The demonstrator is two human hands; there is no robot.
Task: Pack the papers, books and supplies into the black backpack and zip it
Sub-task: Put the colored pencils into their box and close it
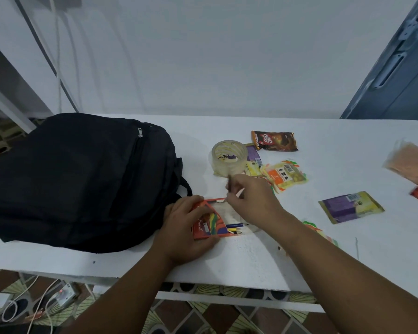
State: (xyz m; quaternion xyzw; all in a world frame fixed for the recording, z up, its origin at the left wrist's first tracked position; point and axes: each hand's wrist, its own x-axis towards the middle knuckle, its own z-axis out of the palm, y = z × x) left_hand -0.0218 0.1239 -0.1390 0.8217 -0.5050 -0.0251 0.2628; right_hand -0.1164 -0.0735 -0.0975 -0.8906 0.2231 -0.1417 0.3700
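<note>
Both hands curled around pencil box [209, 221]

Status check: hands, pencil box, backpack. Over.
Left hand grips pencil box; right hand pinches a pencil. Black backpack looks zipped, beside box. Tape roll and snack packets lie nearby.

Head view, single camera: worn on the person's head, facing forward and steeply down across the white table [251, 263]. Close range; both forearms enter from the bottom edge. Wide-angle, with bowed edges. Wall beyond the hands, tiled floor below them. No second view shares the scene.
</note>
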